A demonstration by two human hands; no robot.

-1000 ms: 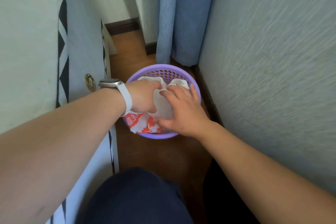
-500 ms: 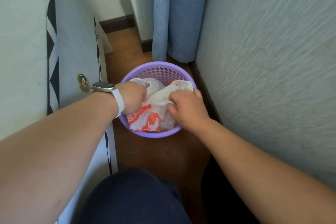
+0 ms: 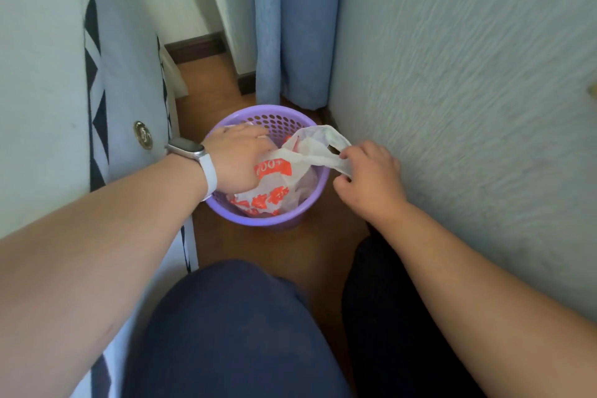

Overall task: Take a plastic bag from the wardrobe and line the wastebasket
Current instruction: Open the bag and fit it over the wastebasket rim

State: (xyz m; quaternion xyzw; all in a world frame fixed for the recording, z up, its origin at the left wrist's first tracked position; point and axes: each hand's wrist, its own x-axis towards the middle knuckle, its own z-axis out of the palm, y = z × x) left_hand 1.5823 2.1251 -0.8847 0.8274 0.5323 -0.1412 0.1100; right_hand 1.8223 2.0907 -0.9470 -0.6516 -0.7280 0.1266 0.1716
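A purple perforated wastebasket [image 3: 271,222] stands on the wooden floor between a wall and a wardrobe. A white plastic bag with red print [image 3: 277,184] lies crumpled inside it. My left hand [image 3: 237,160], with a watch on its wrist, reaches into the basket and grips the bag's left side; its fingertips are hidden. My right hand [image 3: 368,178] is outside the basket's right rim and pinches one bag handle, which stretches over the rim.
A pale textured wall [image 3: 468,90] runs close along the right. The wardrobe door [image 3: 126,81] with a round brass knob [image 3: 143,135] stands on the left. Blue curtains [image 3: 290,26] hang behind the basket. My knees fill the bottom of the view.
My right hand has moved right, out past the basket's rim, drawing a bag handle with it. My left hand has pushed deeper along the left inner side. The bag has spread open.
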